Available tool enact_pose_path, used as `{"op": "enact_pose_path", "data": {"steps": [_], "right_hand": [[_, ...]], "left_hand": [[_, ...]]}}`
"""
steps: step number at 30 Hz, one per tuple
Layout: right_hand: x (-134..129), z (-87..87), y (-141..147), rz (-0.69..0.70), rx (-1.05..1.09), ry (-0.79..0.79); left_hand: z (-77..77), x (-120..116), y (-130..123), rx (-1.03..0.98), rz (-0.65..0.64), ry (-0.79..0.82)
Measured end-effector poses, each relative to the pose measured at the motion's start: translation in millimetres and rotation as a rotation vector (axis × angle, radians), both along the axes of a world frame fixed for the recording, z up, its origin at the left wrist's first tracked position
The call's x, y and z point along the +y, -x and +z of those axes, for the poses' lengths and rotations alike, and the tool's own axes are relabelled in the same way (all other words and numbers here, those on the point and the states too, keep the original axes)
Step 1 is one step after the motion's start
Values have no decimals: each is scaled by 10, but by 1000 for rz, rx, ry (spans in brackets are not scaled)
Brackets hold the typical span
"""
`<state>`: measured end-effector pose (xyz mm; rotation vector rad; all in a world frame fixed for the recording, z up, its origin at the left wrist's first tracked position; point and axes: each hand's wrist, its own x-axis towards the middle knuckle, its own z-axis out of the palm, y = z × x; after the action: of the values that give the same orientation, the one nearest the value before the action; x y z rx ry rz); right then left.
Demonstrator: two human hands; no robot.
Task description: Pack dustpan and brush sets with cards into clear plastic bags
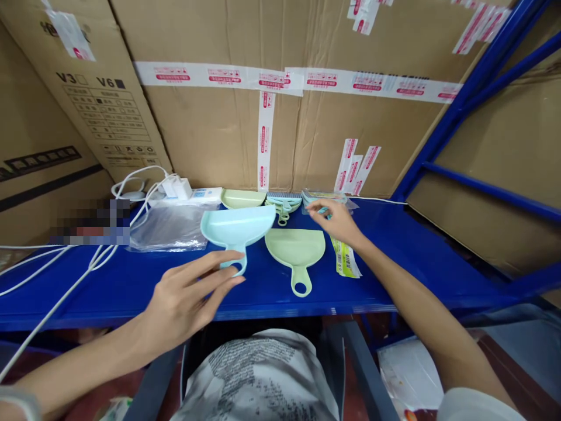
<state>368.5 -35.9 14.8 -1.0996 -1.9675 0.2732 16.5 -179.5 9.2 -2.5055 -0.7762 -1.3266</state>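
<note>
My left hand (188, 292) grips a light blue mini dustpan (239, 225) by its ringed handle, holding it above the table. Beside it, a pale green dustpan (298, 248) lies on the blue surface with its handle toward me. My right hand (335, 219) is at the back right with fingers bent together, beside a clear bag (324, 196) that has light blue pieces inside. Some light blue shows between those fingers; what they pinch, if anything, is hidden. A small pile of green and blue dustpans and a comb-toothed blue piece (284, 199) lies just left of that hand.
Another green dustpan (243, 199) lies at the back. Clear plastic bags (173, 228) and white cables with a plug (177, 187) occupy the left. A yellow-green printed label (346, 260) lies at right. Cardboard walls (210, 128) and a blue metal frame (456, 117) surround the table.
</note>
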Motion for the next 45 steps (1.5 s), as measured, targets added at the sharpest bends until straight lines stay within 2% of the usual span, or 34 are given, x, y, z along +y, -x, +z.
{"op": "enact_pose_path", "data": {"steps": [3, 6, 9, 13, 15, 17, 18, 21, 24, 26, 27, 29, 31, 32, 35, 37, 40, 45], "right_hand": [[-120, -62, 148, 204, -293, 29], [-180, -103, 191, 354, -522, 274], [-165, -88, 107, 364, -639, 476], [-105, -48, -26, 309, -667, 496], [-86, -49, -48, 307, -665, 482], [-76, -59, -46, 310, -661, 472], [-74, -63, -41, 310, -663, 473], [-69, -67, -29, 301, -680, 485], [-66, -58, -27, 292, -679, 475], [-69, -52, -28, 289, -677, 462], [-72, -49, -29, 286, -675, 458], [-78, -44, -26, 275, -670, 452], [-80, -39, -20, 259, -667, 455], [-80, -36, -15, 253, -665, 458], [-85, -24, -5, 246, -663, 472], [-93, -16, -7, 246, -657, 473], [-101, -8, -21, 245, -653, 464], [-77, -8, -38, 245, -658, 484]], "left_hand": [[-150, -45, 164, 72, 21, 53], [-283, -103, 196, 130, 11, 112], [-383, -123, 153, 150, -8, 161], [-477, -43, 98, 168, -45, 266], [-454, 32, 107, 186, -65, 292], [-327, 136, 156, 171, -55, 292], [-217, 204, 197, 143, -36, 288], [269, 481, 366, 11, 68, 275], [788, 829, 523, -141, 178, 355], [996, 1055, 548, -257, 210, 421], [1032, 1154, 524, -271, 180, 453], [959, 1319, 412, -233, 84, 546], [721, 1439, 261, -25, -50, 669], [565, 1483, 190, 103, -121, 674], [106, 1551, 64, 398, -249, 527], [-98, 1552, 56, 490, -271, 503], [-214, 1546, 105, 524, -331, 550], [-204, 1614, 164, 507, -431, 605]]}}
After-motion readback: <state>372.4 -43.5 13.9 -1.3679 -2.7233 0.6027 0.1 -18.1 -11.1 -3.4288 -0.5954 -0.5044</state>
